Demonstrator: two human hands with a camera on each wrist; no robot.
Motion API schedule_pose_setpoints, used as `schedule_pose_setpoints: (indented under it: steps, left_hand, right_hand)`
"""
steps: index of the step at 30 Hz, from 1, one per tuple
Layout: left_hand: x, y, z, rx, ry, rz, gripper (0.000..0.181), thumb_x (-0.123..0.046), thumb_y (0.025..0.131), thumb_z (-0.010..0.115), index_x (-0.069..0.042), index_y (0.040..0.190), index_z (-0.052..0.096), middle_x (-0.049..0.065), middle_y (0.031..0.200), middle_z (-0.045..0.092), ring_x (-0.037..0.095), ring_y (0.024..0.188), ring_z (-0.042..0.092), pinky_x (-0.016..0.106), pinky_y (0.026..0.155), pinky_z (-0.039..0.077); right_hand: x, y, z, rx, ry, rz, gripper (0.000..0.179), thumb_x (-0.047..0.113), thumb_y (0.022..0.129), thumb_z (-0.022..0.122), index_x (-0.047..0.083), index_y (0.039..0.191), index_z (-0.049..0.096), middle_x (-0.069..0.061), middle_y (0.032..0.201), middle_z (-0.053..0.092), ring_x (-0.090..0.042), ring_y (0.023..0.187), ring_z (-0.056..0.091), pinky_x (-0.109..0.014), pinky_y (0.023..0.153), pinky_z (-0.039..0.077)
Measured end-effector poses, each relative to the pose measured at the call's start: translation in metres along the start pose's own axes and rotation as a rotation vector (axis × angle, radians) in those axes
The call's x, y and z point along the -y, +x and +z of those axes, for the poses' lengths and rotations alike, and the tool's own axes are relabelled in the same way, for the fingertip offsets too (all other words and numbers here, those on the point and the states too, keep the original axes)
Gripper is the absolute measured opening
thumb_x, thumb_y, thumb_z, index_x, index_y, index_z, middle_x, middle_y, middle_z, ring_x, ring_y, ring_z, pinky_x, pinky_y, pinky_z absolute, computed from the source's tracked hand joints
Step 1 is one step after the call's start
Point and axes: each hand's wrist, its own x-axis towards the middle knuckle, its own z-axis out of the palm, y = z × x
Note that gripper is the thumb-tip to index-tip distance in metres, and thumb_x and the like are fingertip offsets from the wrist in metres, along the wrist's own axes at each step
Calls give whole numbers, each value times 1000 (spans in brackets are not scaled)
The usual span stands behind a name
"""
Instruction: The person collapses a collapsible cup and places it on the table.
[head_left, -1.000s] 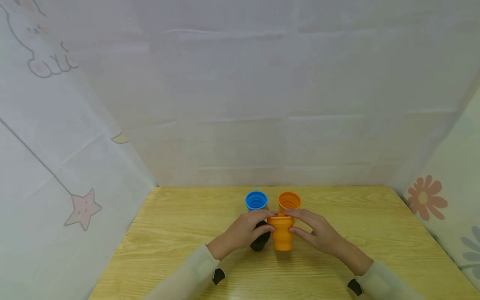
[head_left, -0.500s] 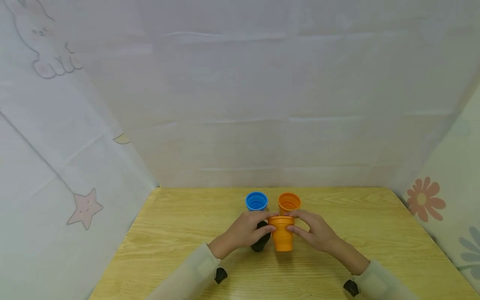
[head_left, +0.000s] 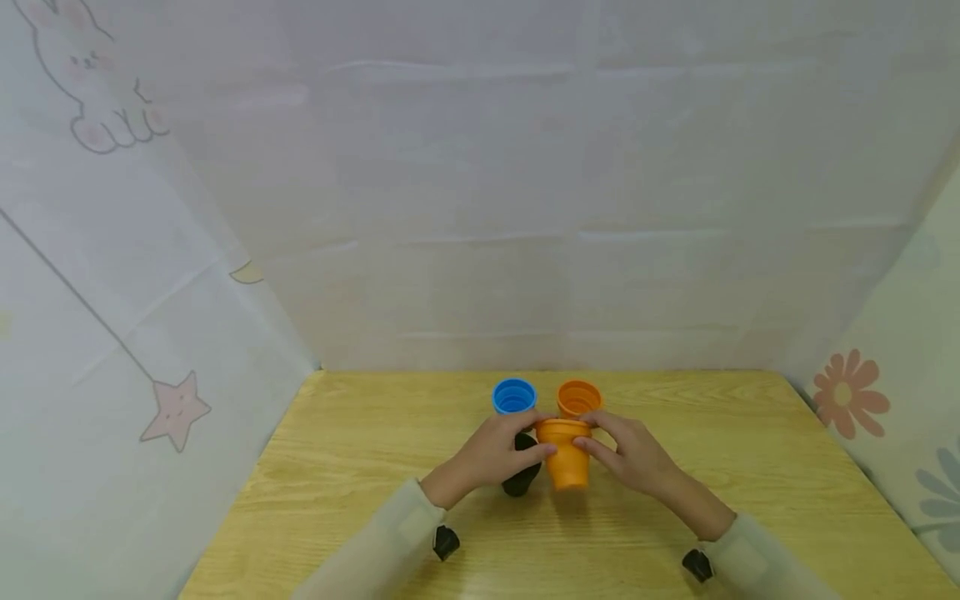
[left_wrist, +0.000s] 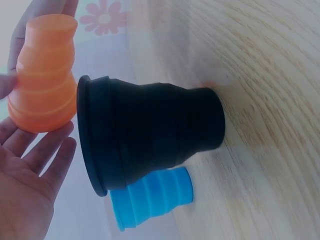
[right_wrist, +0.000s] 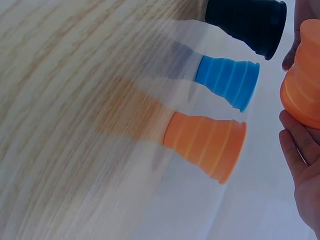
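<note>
Orange cup [head_left: 567, 458], raised off table [head_left: 360, 450], pinched by left hand [head_left: 491, 450] and right hand [head_left: 637, 458]. Black cup [head_left: 521, 475] stands just beside, left. Blue cup [head_left: 513, 397], second orange cup [head_left: 579, 398] behind, near back edge [head_left: 420, 372]. Table spreads wide toward both side edges [head_left: 253, 483].

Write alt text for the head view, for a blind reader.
A person's left hand and right hand hold an orange ribbed cup above a wood-grain table. A black cup stands partly hidden by the left hand; a blue cup and second orange cup stand behind.
</note>
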Motion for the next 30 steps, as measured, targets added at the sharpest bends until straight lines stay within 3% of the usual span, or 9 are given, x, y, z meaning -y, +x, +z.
schedule_pose_setpoints:
  steps: [9, 18, 24, 30]
  left_hand:
    - [7, 3, 1, -7, -60, -23, 39, -39, 103, 59, -15, 133, 63, -2, 119, 70, 11, 110, 66, 42, 93, 57]
    - [8, 5, -1, -38, 5, 17, 39, -36, 103, 58, -10, 131, 64, 0, 113, 72, 6, 97, 67, 20, 83, 56]
    - [6, 6, -2, -76, 29, 64, 35, -31, 103, 59, -7, 128, 64, 1, 108, 72, 6, 91, 68, 18, 80, 56]
    - [9, 5, 1, -92, 19, 49, 33, -31, 104, 58, -8, 128, 63, 0, 105, 72, 5, 87, 66, 18, 77, 56]
  right_hand:
    - [-1, 3, 2, 11, -10, -5, 18, 10, 94, 72, 12, 111, 64, 1, 96, 71, 2, 71, 56, -21, 64, 55]
    - [-7, 4, 4, -11, -12, -28, 24, 1, 91, 73, 10, 111, 64, 1, 97, 73, -2, 75, 63, -22, 67, 57]
    - [-8, 6, 5, -25, -23, -52, 24, -1, 91, 72, 8, 111, 63, -1, 96, 73, -3, 75, 62, -22, 66, 57]
    - [-8, 7, 8, -31, -35, -31, 22, 0, 93, 70, 8, 111, 63, 0, 95, 72, 0, 71, 58, -20, 64, 55]
